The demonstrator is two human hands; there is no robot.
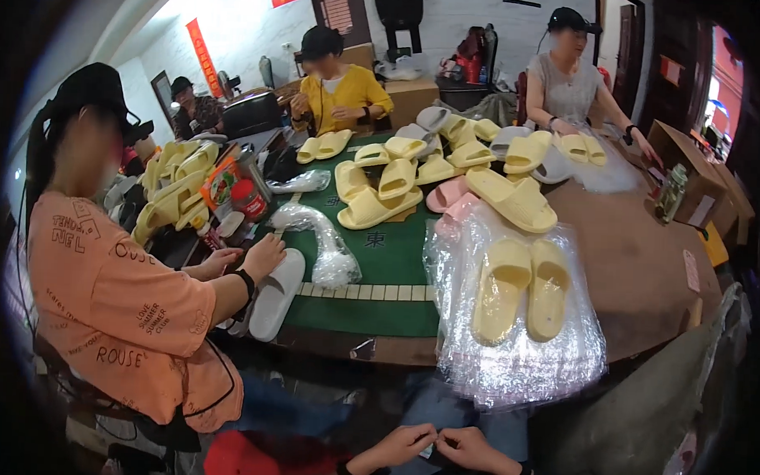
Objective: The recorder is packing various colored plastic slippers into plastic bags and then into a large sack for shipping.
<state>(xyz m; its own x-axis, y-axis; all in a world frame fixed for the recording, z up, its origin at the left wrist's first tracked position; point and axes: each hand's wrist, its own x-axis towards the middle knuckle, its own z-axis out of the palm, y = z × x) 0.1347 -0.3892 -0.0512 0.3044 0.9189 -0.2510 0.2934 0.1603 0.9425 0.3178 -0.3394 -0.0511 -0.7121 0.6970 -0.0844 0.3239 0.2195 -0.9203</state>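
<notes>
My left hand [400, 447] and my right hand [473, 453] meet low in the view, over my lap and in front of the table edge. Both have their fingertips pinched together, almost touching. A small pale scrap [427, 451] shows by the left fingertips; its kind is too small to tell. On the table ahead, a pair of yellow slippers, a left one [502, 296] and a right one [549, 295], lies on a stack of clear plastic bags [518, 372] that hangs over the edge.
A heap of yellow slippers [381, 206], with grey and pink slippers [452, 198], covers the table's middle. At left a co-worker in an orange shirt [126, 304] handles a white slipper [277, 297]. Other people sit across the table. A glass bottle [671, 195] and cardboard box [692, 177] stand right.
</notes>
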